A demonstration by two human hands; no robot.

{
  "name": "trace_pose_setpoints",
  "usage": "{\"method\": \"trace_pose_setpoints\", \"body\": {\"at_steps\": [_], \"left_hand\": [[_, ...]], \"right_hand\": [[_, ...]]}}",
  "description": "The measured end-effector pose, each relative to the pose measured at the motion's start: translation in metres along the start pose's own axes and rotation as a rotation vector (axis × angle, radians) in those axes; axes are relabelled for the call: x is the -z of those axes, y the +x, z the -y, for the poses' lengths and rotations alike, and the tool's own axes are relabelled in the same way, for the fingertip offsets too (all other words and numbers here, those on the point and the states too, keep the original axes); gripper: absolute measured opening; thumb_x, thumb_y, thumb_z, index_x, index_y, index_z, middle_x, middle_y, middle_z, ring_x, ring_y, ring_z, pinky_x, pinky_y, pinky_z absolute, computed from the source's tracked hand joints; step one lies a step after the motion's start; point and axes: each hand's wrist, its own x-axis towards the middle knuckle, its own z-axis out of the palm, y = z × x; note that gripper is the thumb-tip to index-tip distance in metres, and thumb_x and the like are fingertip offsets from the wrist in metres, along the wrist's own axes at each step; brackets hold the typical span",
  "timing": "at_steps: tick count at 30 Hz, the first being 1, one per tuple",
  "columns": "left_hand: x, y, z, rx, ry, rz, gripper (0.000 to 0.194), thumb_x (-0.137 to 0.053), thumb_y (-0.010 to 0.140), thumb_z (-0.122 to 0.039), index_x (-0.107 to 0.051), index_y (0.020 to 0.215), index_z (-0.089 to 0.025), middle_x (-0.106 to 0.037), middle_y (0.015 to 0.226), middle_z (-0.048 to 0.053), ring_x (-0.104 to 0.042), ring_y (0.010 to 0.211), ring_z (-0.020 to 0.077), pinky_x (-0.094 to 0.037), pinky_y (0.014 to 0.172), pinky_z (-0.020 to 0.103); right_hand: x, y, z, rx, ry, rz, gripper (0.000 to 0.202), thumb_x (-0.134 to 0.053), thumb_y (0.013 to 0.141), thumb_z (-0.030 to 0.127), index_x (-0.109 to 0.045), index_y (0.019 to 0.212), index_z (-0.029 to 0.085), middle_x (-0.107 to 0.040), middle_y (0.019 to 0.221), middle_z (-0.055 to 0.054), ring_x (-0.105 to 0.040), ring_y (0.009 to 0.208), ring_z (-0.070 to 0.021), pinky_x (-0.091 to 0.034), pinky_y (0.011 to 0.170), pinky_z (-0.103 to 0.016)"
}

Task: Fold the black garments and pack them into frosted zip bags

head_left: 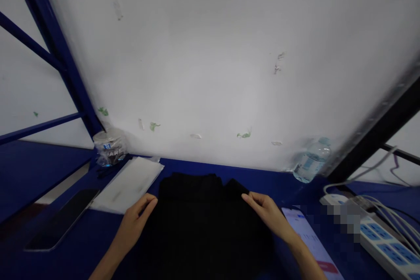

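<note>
A piece of black cloth (203, 227), which looks like a garment, lies spread in front of me with its far edge uneven and partly folded. My left hand (139, 216) is closed in a pinch at the cloth's left edge. On the other side, my right hand (267, 214) pinches the cloth near its far right corner, where a small flap stands up. The cloth is so dark that its seams and layers cannot be made out.
On the blue table (197, 165), a white plastic packet (131, 183) and a dark phone (64, 218) lie left. A plastic-wrapped roll (110, 146) stands behind. Rightward are a lit phone (310, 240), a tilted water bottle (311, 162) and a power strip (383, 236) with cables. A white wall (203, 74) rises behind.
</note>
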Motion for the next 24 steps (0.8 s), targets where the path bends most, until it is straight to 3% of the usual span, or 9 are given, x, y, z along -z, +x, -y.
{"method": "trace_pose_setpoints", "body": {"at_steps": [4, 7, 13, 16, 19, 21, 24], "left_hand": [[-0.011, 0.003, 0.013, -0.024, 0.223, -0.03, 0.028, -0.04, 0.09, -0.044, -0.055, 0.077, -0.024, -0.06, 0.071, -0.002, -0.059, 0.07, 0.0199, -0.045, 0.069, 0.03], [-0.016, 0.003, 0.024, -0.044, 0.352, -0.021, 0.024, -0.046, 0.087, -0.043, -0.053, 0.074, -0.024, -0.053, 0.059, -0.004, -0.056, 0.062, 0.0201, -0.043, 0.067, 0.033], [-0.015, -0.002, 0.026, -0.056, 0.332, 0.0, 0.024, -0.045, 0.088, -0.043, -0.056, 0.078, -0.024, -0.054, 0.065, -0.003, -0.056, 0.067, 0.0196, -0.045, 0.067, 0.032], [-0.016, -0.002, 0.027, -0.078, 0.308, -0.076, 0.021, -0.05, 0.086, -0.044, -0.059, 0.088, -0.024, -0.06, 0.076, -0.001, -0.059, 0.077, 0.0218, -0.047, 0.073, 0.035], [-0.017, 0.0, 0.033, -0.1, 0.308, -0.14, 0.026, -0.053, 0.084, -0.043, -0.058, 0.101, -0.024, -0.063, 0.096, 0.003, -0.058, 0.094, 0.0253, -0.045, 0.085, 0.041], [-0.019, 0.0, 0.038, -0.102, 0.312, -0.103, 0.024, -0.052, 0.085, -0.041, -0.058, 0.102, -0.024, -0.063, 0.101, 0.003, -0.057, 0.099, 0.026, -0.044, 0.088, 0.042], [-0.021, 0.0, 0.046, -0.075, 0.311, -0.063, 0.026, -0.052, 0.086, -0.039, -0.057, 0.106, -0.024, -0.063, 0.097, 0.003, -0.057, 0.096, 0.0256, -0.044, 0.087, 0.042]], "right_hand": [[-0.01, 0.006, -0.011, 0.09, -0.299, -0.154, 0.045, -0.046, 0.084, 0.057, -0.047, 0.057, 0.021, -0.049, 0.053, 0.003, -0.046, 0.052, -0.0128, -0.032, 0.05, -0.025], [-0.014, 0.006, -0.018, 0.154, -0.447, -0.201, 0.039, -0.049, 0.084, 0.054, -0.052, 0.061, 0.023, -0.056, 0.058, 0.0, -0.053, 0.06, -0.0172, -0.039, 0.058, -0.028], [-0.006, -0.004, -0.018, 0.173, -0.389, -0.155, 0.029, -0.048, 0.086, 0.051, -0.057, 0.076, 0.024, -0.061, 0.066, 0.0, -0.058, 0.066, -0.0181, -0.044, 0.062, -0.03], [-0.002, -0.006, -0.019, 0.201, -0.378, -0.197, 0.028, -0.048, 0.086, 0.048, -0.059, 0.077, 0.024, -0.064, 0.073, -0.002, -0.06, 0.073, -0.0199, -0.047, 0.068, -0.033], [0.0, -0.006, -0.025, 0.23, -0.387, -0.243, 0.025, -0.056, 0.081, 0.046, -0.062, 0.092, 0.025, -0.067, 0.092, -0.005, -0.06, 0.084, -0.0223, -0.048, 0.076, -0.036], [0.0, -0.005, -0.03, 0.218, -0.4, -0.208, 0.027, -0.059, 0.079, 0.043, -0.062, 0.099, 0.024, -0.068, 0.098, -0.005, -0.06, 0.087, -0.0225, -0.047, 0.079, -0.036], [-0.001, -0.004, -0.036, 0.15, -0.442, -0.177, 0.027, -0.06, 0.077, 0.043, -0.064, 0.093, 0.021, -0.068, 0.089, -0.006, -0.06, 0.084, -0.0233, -0.046, 0.077, -0.036]]}}
